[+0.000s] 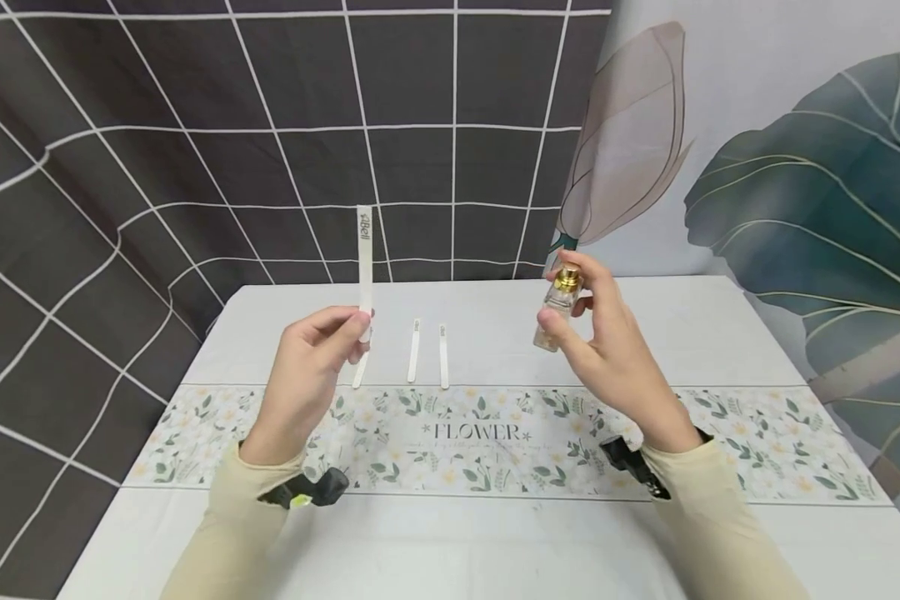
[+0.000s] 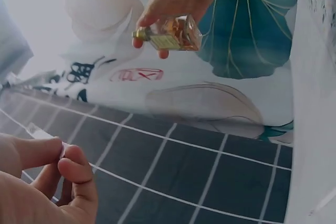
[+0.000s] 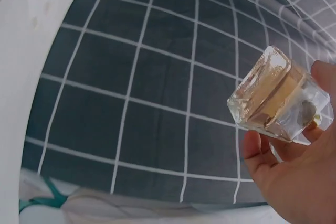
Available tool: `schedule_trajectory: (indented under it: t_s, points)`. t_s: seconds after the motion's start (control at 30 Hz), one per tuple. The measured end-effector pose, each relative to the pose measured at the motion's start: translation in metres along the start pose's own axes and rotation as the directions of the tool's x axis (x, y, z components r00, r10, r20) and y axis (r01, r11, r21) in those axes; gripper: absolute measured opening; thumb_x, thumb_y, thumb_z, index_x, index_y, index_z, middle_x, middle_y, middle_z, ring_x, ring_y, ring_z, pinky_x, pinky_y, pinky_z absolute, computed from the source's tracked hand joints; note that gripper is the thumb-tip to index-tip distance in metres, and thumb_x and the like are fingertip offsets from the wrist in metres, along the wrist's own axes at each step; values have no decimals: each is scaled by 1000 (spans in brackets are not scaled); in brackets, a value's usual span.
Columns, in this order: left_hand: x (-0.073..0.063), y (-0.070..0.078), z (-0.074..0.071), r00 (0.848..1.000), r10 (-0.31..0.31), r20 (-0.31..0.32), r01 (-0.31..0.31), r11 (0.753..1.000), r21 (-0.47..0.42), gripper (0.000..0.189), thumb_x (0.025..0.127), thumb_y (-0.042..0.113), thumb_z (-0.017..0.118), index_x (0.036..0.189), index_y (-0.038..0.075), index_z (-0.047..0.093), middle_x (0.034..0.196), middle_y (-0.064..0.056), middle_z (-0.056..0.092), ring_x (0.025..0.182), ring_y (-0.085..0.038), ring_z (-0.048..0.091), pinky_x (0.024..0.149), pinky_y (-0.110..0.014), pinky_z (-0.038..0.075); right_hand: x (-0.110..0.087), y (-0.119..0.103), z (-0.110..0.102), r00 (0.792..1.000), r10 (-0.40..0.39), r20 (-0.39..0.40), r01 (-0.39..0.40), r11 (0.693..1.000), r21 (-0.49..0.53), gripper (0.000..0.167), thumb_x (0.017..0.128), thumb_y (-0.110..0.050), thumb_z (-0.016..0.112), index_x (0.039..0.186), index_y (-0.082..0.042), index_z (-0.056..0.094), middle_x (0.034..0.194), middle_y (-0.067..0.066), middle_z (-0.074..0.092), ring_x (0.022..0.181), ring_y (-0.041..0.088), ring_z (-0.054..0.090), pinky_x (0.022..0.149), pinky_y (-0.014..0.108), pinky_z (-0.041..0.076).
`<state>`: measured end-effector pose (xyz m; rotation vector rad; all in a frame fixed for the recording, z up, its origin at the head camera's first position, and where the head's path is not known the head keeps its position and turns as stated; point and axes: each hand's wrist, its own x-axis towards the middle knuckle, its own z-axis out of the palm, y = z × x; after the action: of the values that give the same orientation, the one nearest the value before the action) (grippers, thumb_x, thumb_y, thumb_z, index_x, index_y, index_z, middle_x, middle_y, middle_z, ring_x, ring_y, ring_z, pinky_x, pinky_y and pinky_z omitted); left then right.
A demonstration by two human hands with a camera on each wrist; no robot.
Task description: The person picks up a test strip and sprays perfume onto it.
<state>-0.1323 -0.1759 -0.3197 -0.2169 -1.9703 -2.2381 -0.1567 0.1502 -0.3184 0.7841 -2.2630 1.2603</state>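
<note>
In the head view my left hand (image 1: 305,367) pinches the lower end of a white perfume test strip (image 1: 365,260), held upright with dark lettering near its top. My right hand (image 1: 617,358) grips a small clear glass perfume bottle (image 1: 546,332) with a gold neck, tilted and raised above the table. The bottle and the strip are well apart. From the left wrist view, the bottle (image 2: 176,35) has amber-tinted liquid inside. Its square glass base faces the right wrist view, where the bottle (image 3: 270,98) sits between thumb and fingers.
Two more test strips, a middle one (image 1: 414,352) and a right one (image 1: 443,357), lie on the white table (image 1: 495,333). Another strip (image 1: 360,372) is partly hidden behind my left hand. A floral runner (image 1: 472,467) crosses the table. Dark gridded cloth (image 1: 412,167) hangs behind.
</note>
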Motion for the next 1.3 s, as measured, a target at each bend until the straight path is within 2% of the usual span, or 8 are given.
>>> schedule_trajectory:
  t_s: [0.17, 0.23, 0.3, 0.43, 0.63, 0.77, 1.03, 1.3]
  points:
    - [15, -8, -18, 992, -126, 29, 126, 992, 7, 14, 99, 8, 66, 97, 16, 77, 85, 3, 70, 73, -8, 60, 77, -20, 53, -3, 16, -9, 998, 33, 50, -29, 997, -70, 66, 96, -1, 68, 152, -9, 34, 135, 8, 57, 111, 13, 50, 88, 24, 40]
    - [20, -13, -25, 983, -177, 40, 175, 983, 57, 11, 100, 10, 64, 105, 9, 75, 88, 3, 69, 76, -8, 62, 80, -20, 53, -5, 22, -11, 995, 57, 77, -50, 994, -94, 65, 96, -4, 69, 151, -9, 36, 135, 8, 58, 111, 14, 52, 90, 22, 41]
    - [25, -20, -29, 971, -235, 43, 228, 967, 115, 20, 102, 10, 62, 116, 0, 70, 92, 3, 69, 79, -7, 64, 84, -20, 53, -6, 29, -11, 991, 82, 106, -70, 991, -114, 64, 95, -8, 71, 150, -9, 39, 136, 9, 58, 110, 15, 54, 91, 21, 42]
    - [32, -38, -34, 930, -366, 40, 354, 917, 184, 40, 104, 12, 59, 135, -13, 55, 103, 2, 66, 86, -5, 67, 91, -20, 53, -11, 43, -7, 981, 108, 161, -85, 986, -145, 64, 94, -11, 73, 149, -8, 41, 136, 11, 59, 109, 20, 59, 94, 22, 45]
    - [39, -68, -40, 849, -528, 2, 521, 837, 167, 47, 104, 17, 58, 143, -8, 50, 114, 2, 57, 92, -6, 59, 94, -24, 49, -20, 59, 3, 965, 131, 226, -97, 983, -157, 63, 95, -14, 73, 149, -8, 41, 136, 11, 59, 110, 23, 62, 95, 35, 49]
    - [44, -86, -43, 817, -575, -43, 571, 798, 194, 44, 102, 16, 61, 141, -4, 55, 110, 1, 60, 86, -6, 57, 96, -28, 48, -22, 63, 7, 949, 179, 262, -141, 978, -156, 63, 97, -19, 72, 150, -9, 40, 136, 12, 58, 112, 28, 63, 96, 46, 49]
    - [52, -112, -50, 789, -608, -86, 597, 728, 337, 41, 98, 15, 68, 133, -4, 61, 87, 4, 66, 75, -5, 60, 78, -22, 51, -28, 72, 14, 915, 254, 314, -204, 962, -184, 65, 98, -27, 70, 151, -9, 38, 134, 13, 59, 112, 33, 62, 94, 52, 50]
    - [47, -123, -46, 808, -580, -102, 577, 744, 337, 31, 95, 10, 68, 121, -6, 62, 78, 3, 64, 70, -7, 58, 68, -19, 49, -32, 79, 19, 905, 259, 336, -196, 958, -210, 66, 96, -27, 72, 151, -9, 38, 134, 12, 59, 106, 29, 64, 89, 47, 53]
